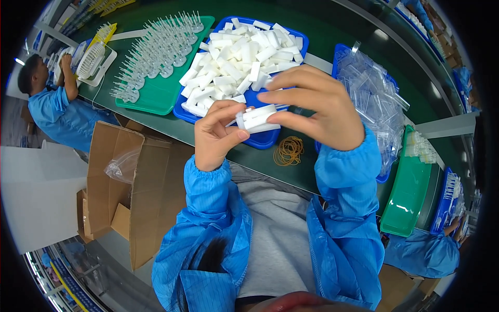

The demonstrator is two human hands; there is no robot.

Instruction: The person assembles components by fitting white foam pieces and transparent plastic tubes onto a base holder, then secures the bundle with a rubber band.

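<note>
Above the table's near edge, my left hand [215, 132] pinches a clear round plastic base [240, 120] between thumb and fingers. White foam blocks [258, 118] lie along the thin clear prongs of this base, whose tips stick out at the right. My right hand [322, 104] curls over that far end, with its thumb against the blocks and its fingertips close to them. Just behind is a blue tray [266, 139] heaped with loose white foam blocks [234, 62]. A small pile of tan rubber bands [289, 151] lies on the table below my right hand.
A green tray [158, 99] at the left carries several pronged clear bases [161, 49]. To the right are clear plastic tubes [369, 93] in a blue tray and a long green tray [403, 192]. An open cardboard box [112, 156] stands left. Co-workers [57, 104] sit on both sides.
</note>
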